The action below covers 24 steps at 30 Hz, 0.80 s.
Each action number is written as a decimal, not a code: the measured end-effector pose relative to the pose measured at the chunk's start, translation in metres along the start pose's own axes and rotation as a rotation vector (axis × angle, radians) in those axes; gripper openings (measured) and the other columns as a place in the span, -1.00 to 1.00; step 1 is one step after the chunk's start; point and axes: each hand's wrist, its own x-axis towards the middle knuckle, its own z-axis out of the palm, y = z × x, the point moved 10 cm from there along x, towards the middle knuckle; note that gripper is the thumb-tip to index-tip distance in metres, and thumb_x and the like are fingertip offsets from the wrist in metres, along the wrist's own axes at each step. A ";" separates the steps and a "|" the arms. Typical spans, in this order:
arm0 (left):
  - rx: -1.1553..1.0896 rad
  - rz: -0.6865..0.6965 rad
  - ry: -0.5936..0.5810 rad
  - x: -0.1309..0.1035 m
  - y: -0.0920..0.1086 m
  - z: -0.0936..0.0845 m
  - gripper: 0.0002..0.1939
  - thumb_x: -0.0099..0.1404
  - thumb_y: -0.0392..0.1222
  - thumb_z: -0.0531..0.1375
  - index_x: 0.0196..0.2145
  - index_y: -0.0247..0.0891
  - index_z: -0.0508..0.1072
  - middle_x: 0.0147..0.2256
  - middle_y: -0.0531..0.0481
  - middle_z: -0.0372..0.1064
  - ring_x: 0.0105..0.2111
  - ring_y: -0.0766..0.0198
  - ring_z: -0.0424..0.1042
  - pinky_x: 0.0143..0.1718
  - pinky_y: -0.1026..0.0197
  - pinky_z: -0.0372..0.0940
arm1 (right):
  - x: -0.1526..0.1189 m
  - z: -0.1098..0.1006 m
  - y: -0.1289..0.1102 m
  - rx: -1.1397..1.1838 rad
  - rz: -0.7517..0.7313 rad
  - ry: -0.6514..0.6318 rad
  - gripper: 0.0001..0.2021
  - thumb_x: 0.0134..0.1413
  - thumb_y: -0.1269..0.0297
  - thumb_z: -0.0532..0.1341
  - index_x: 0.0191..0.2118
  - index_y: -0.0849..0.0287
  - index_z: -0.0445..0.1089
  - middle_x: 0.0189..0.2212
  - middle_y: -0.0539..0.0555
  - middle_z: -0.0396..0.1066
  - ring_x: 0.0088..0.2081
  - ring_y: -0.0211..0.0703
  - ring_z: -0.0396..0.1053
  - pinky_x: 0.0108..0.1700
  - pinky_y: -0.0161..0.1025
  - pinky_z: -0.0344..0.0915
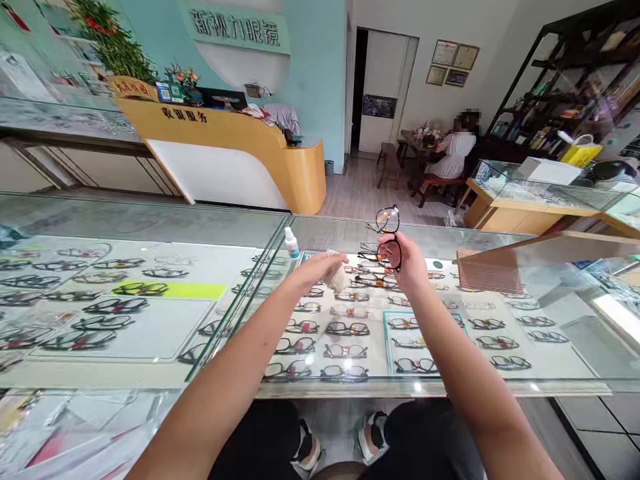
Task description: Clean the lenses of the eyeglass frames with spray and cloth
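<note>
My right hand is closed on a pair of dark-rimmed eyeglasses, raised above the glass counter and turned so that one lens sits over the other. The lower lens lies against my fingers. To the left, my left hand grips a crumpled pale cloth, which hangs below the fingers and hides part of them. Cloth and eyeglasses are apart. Just beyond my left hand, a small white spray bottle with a blue label stands on the counter top.
Beneath the glass counter top lie rows of eyeglasses. A slanted wooden board with a brown panel stands at the right. Beyond are a yellow reception desk and a person seated at a table.
</note>
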 end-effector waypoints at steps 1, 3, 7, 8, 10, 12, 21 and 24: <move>0.121 -0.007 -0.029 0.000 -0.004 0.002 -0.49 0.21 0.35 0.27 -0.21 -0.16 0.63 -0.28 0.02 0.58 -0.29 0.12 0.51 -0.30 0.17 0.29 | -0.001 0.002 0.000 -0.011 0.018 -0.010 -0.64 0.14 -0.07 0.36 -0.37 0.15 0.67 -0.35 0.09 0.54 -0.34 -0.19 0.37 -0.28 -0.26 0.32; 0.330 0.021 -0.029 0.000 -0.005 0.000 -0.55 0.24 0.29 0.26 -0.30 -0.17 0.61 -0.28 -0.02 0.60 -0.25 0.05 0.54 -0.24 0.13 0.33 | -0.003 0.006 0.000 -0.036 0.047 -0.040 -0.63 0.13 -0.09 0.36 -0.39 0.15 0.65 -0.38 0.09 0.52 -0.36 -0.17 0.35 -0.31 -0.24 0.31; 0.621 0.256 0.212 -0.014 0.028 -0.013 -0.63 0.44 0.15 0.15 -0.22 -0.18 0.59 -0.13 -0.13 0.63 -0.07 -0.06 0.58 -0.03 -0.02 0.40 | -0.009 0.018 -0.002 -0.090 0.072 -0.132 -0.60 0.13 -0.13 0.39 -0.42 0.14 0.64 -0.38 0.10 0.51 -0.36 -0.14 0.35 -0.29 -0.20 0.32; 0.614 0.384 0.315 -0.023 0.045 -0.017 -0.63 0.49 0.12 0.12 -0.13 -0.18 0.58 -0.03 -0.16 0.62 0.03 -0.06 0.57 0.05 -0.05 0.40 | -0.011 0.022 -0.003 -0.105 0.077 -0.166 -0.59 0.15 -0.15 0.39 -0.42 0.14 0.65 -0.38 0.11 0.51 -0.35 -0.13 0.35 -0.26 -0.19 0.34; 0.531 0.670 0.470 -0.050 0.078 -0.019 -0.57 0.52 0.16 0.15 0.10 -0.18 0.53 0.22 -0.23 0.52 0.25 -0.07 0.47 0.21 -0.10 0.38 | -0.015 0.029 -0.004 -0.138 0.092 -0.241 -0.57 0.19 -0.16 0.38 -0.41 0.14 0.66 -0.38 0.11 0.51 -0.33 -0.11 0.36 -0.22 -0.17 0.35; 0.463 0.876 0.498 -0.071 0.097 -0.014 -0.33 0.46 0.28 0.25 0.33 -0.16 0.38 0.40 -0.28 0.34 0.41 -0.12 0.33 0.31 -0.17 0.34 | -0.019 0.035 -0.003 -0.177 0.125 -0.329 -0.56 0.22 -0.15 0.37 -0.40 0.14 0.68 -0.36 0.12 0.51 -0.31 -0.09 0.37 -0.18 -0.16 0.34; 0.424 1.059 0.384 -0.090 0.109 0.009 -0.10 0.27 0.38 0.43 0.39 -0.09 0.35 0.28 -0.24 0.49 0.28 -0.12 0.47 0.33 -0.22 0.35 | -0.030 0.046 0.005 -0.281 0.212 -0.627 -0.62 0.36 -0.01 0.31 -0.33 0.12 0.75 -0.30 0.09 0.50 -0.20 -0.07 0.39 -0.06 -0.17 0.29; 0.419 1.025 0.365 -0.088 0.108 0.010 -0.20 0.25 0.35 0.47 0.28 -0.11 0.45 0.12 -0.19 0.58 0.14 -0.07 0.55 0.22 -0.16 0.43 | -0.030 0.045 0.007 -0.289 0.229 -0.641 -0.62 0.35 -0.01 0.32 -0.35 0.13 0.74 -0.27 0.11 0.52 -0.20 -0.06 0.40 -0.06 -0.16 0.30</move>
